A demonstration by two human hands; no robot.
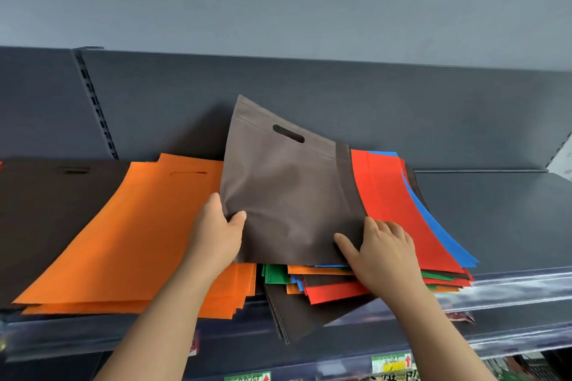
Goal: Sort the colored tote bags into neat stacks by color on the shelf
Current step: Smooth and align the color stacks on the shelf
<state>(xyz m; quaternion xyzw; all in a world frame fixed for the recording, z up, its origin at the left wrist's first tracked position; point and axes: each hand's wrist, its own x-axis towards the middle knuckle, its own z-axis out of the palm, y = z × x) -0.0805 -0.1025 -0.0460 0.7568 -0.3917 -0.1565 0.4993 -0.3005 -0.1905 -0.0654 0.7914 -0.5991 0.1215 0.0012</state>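
A brown tote bag (284, 189) with a slot handle is lifted and tilted above a mixed pile (356, 280) of red, blue, green, orange and brown bags. My left hand (218, 235) pinches its lower left corner, thumb on top. My right hand (382, 252) grips its lower right edge, fingers over the red bag (399, 210) beneath. An orange stack (123, 241) lies to the left, and a dark brown stack (40, 210) sits at the far left.
The dark shelf (495, 219) is bare to the right of the pile. A clear plastic price rail (510, 291) runs along its front edge, with label tags (391, 363) on the shelf below. A slotted upright (96, 108) stands at the back left.
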